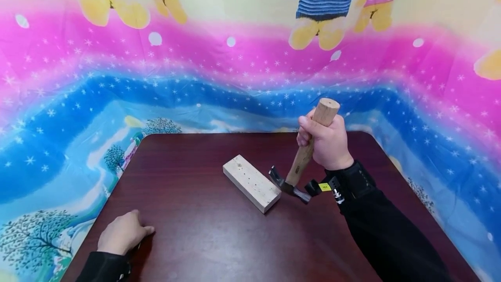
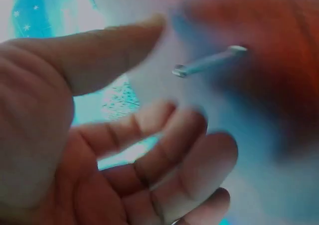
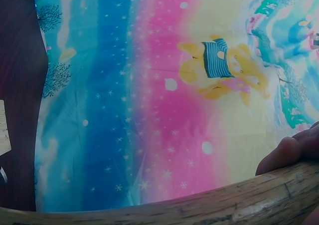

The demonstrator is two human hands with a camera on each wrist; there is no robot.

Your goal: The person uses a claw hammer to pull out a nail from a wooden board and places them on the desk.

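Observation:
A claw hammer (image 1: 300,162) is held upright, its head down, in my right hand (image 1: 326,138), with fingers and thumb wrapped around the wooden handle (image 3: 214,202). The hammer's head (image 1: 288,187) overlaps the right end of a pale wooden block (image 1: 250,182) in the head view. Small dark spots dot the block's top face. My left hand (image 1: 123,232) is low over the table's left side, thumb pointing right. In the left wrist view its thumb and bent fingers are apart, and a small silvery metal rod (image 2: 209,62) shows just beyond their tips, somewhat blurred.
The dark reddish-brown table (image 1: 188,212) has rounded far corners. A patterned cloth (image 1: 235,64) with bears and snowflakes hangs close behind the table and along both sides. A black strap (image 1: 354,179) with a small camera circles the right wrist.

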